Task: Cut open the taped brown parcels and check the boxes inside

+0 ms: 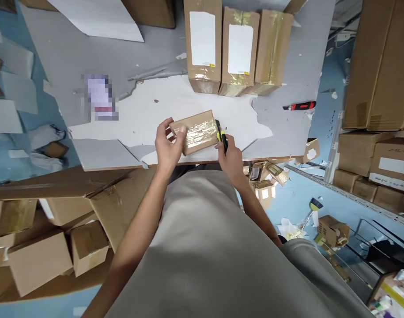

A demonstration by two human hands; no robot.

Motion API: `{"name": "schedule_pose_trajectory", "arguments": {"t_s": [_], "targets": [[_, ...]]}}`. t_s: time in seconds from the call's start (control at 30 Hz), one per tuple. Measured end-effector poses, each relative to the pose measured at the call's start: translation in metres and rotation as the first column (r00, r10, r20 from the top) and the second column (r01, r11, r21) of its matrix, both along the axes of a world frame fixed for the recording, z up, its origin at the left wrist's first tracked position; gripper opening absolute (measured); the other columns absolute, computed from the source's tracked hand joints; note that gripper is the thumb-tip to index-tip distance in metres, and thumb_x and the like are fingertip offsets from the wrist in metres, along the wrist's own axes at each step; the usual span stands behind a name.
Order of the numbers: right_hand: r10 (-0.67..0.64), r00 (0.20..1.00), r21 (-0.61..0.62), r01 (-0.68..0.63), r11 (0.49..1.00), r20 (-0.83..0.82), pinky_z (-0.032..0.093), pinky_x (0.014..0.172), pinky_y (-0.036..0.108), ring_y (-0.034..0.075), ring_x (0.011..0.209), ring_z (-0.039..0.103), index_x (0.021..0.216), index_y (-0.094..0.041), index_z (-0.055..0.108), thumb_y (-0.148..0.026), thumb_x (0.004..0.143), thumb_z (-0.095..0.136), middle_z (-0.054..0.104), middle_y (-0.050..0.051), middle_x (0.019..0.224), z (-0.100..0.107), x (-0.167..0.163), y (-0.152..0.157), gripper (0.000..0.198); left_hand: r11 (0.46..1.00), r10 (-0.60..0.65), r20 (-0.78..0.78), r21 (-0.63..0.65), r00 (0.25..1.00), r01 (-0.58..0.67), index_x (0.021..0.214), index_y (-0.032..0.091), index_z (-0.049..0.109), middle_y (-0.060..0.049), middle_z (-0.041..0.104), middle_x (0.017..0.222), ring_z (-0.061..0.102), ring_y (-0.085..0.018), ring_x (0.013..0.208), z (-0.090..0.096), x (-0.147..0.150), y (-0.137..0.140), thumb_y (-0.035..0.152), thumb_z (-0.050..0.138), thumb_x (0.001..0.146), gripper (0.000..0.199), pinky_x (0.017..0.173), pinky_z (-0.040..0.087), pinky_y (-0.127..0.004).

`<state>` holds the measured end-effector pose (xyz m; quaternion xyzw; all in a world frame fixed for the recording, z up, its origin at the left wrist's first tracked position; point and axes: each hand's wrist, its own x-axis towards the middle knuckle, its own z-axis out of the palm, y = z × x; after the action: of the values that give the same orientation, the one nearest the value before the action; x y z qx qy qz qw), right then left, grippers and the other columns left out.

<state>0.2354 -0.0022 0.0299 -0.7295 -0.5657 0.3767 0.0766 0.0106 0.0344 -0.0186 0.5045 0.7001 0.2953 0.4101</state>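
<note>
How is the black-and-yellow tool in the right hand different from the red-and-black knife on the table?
The black-and-yellow tool is gripped in the right hand, while the red-and-black knife lies loose on the table. The tool is at the end of the small box; the knife lies apart from it. The tool points mostly away from the person; the knife lies sideways. Both are slim and partly black.
</note>
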Motion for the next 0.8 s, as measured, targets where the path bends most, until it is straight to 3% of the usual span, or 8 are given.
{"name": "schedule_pose_trajectory", "arguments": {"t_s": [0.1, 0.2, 0.3, 0.5, 0.8], "targets": [[0.024, 1.000, 0.014, -0.024, 1.000, 0.006, 0.064, 0.099, 0.041, 0.031, 0.113, 0.082, 0.161, -0.022, 0.050, -0.040, 0.123, 0.031, 0.085, 0.013, 0.122, 0.001, 0.001, -0.006, 0.046, 0.999, -0.012, -0.041, 0.034, 0.999, 0.014, 0.172, 0.032, 0.046, -0.017, 0.057, 0.172, 0.059, -0.036, 0.158, -0.008, 0.012, 0.000, 0.078, 0.070, 0.103, 0.087, 0.132, 0.052, -0.054], [0.019, 0.999, 0.081, -0.023, 0.996, 0.049, 0.063, 0.104, 0.041, 0.031, 0.125, 0.079, 0.161, -0.021, 0.053, -0.039, 0.123, 0.030, 0.079, 0.017, 0.140, 0.004, 0.008, -0.004, 0.049, 0.997, -0.034, -0.027, 0.075, 0.999, 0.036, 0.181, 0.034, 0.033, -0.016, 0.042, 0.184, 0.040, -0.039, 0.174, -0.014, 0.020, 0.003, 0.080, 0.073, 0.100, 0.101, 0.142, 0.036, -0.056], [0.043, 0.999, 0.108, -0.046, 0.993, 0.029, 0.062, 0.110, 0.042, 0.031, 0.133, 0.075, 0.161, -0.019, 0.057, -0.036, 0.121, 0.031, 0.075, 0.019, 0.149, 0.005, 0.018, 0.002, 0.050, 0.994, -0.046, -0.005, 0.101, 0.999, 0.046, 0.182, 0.037, 0.033, -0.014, 0.037, 0.188, 0.030, -0.037, 0.178, -0.015, 0.025, 0.005, 0.078, 0.070, 0.103, 0.097, 0.146, 0.028, -0.057], [0.109, 0.994, 0.016, -0.110, 0.994, 0.026, 0.063, 0.107, 0.042, 0.032, 0.130, 0.078, 0.164, -0.020, 0.056, -0.031, 0.120, 0.036, 0.078, 0.016, 0.145, 0.011, 0.021, 0.008, 0.049, 0.989, -0.051, -0.079, 0.134, 0.996, 0.061, 0.166, 0.036, 0.060, -0.014, 0.048, 0.178, 0.032, -0.038, 0.177, -0.016, 0.030, 0.003, 0.076, 0.060, 0.109, 0.069, 0.144, 0.031, -0.062], [0.143, 0.988, 0.007, -0.143, 0.990, 0.057, 0.062, 0.108, 0.038, 0.030, 0.129, 0.077, 0.166, -0.020, 0.058, -0.028, 0.121, 0.033, 0.080, 0.015, 0.143, 0.020, 0.016, 0.014, 0.052, 0.987, -0.029, -0.050, 0.156, 0.998, 0.037, 0.165, 0.035, 0.062, -0.014, 0.047, 0.178, 0.034, -0.039, 0.176, -0.022, 0.030, 0.002, 0.075, 0.063, 0.109, 0.069, 0.143, 0.032, -0.062]]}}
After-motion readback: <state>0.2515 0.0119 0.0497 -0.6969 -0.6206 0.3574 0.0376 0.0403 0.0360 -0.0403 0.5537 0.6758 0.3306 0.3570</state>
